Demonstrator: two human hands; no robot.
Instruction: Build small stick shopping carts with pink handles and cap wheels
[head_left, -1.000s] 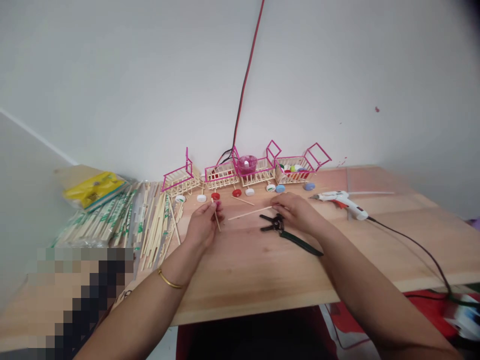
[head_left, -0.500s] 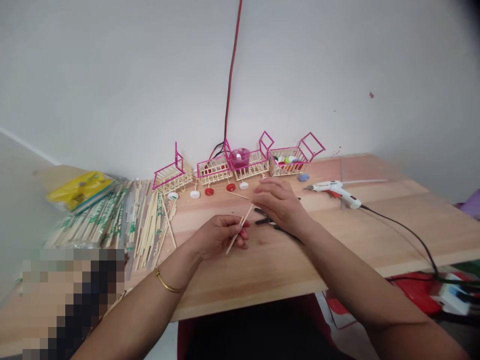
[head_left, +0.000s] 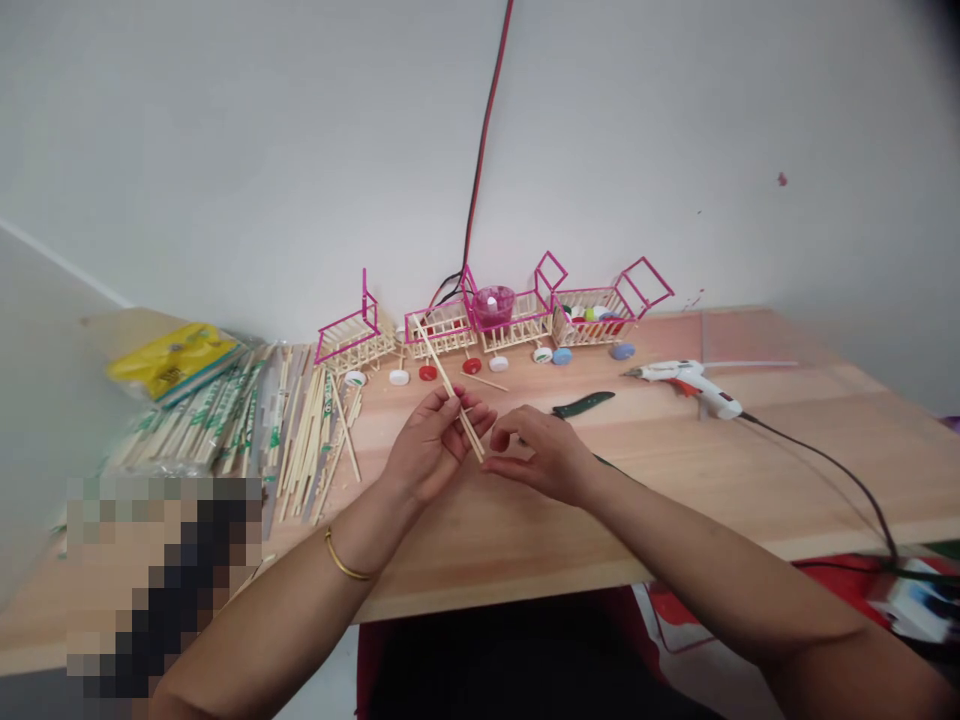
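Observation:
My left hand (head_left: pixel 435 440) is closed around thin wooden sticks (head_left: pixel 436 355), held between thumb and fingers. One stick is long and slants from upper left to lower right; a shorter piece seems to lie along it. Near their lower end is my right hand (head_left: pixel 544 455), with its thumb and curled fingers apart. Its thumb tip comes close to the stick ends; whether it touches them I cannot tell. Behind the right hand lies a dark green-handled tool (head_left: pixel 585 404), partly covered by that hand.
Small stick-built carts (head_left: pixel 596 318) with magenta rims line the wall, with bottle caps (head_left: pixel 562 356) before them. A pink cup (head_left: pixel 493 306) sits in one. At right lies a corded glue gun (head_left: pixel 686 382); at left, loose sticks (head_left: pixel 304 450) and a yellow packet (head_left: pixel 176 360).
The sticks in my left hand have swung from leaning right to leaning left. My right hand has come down toward their lower end, uncovering part of the green-handled tool. The view has shifted slightly.

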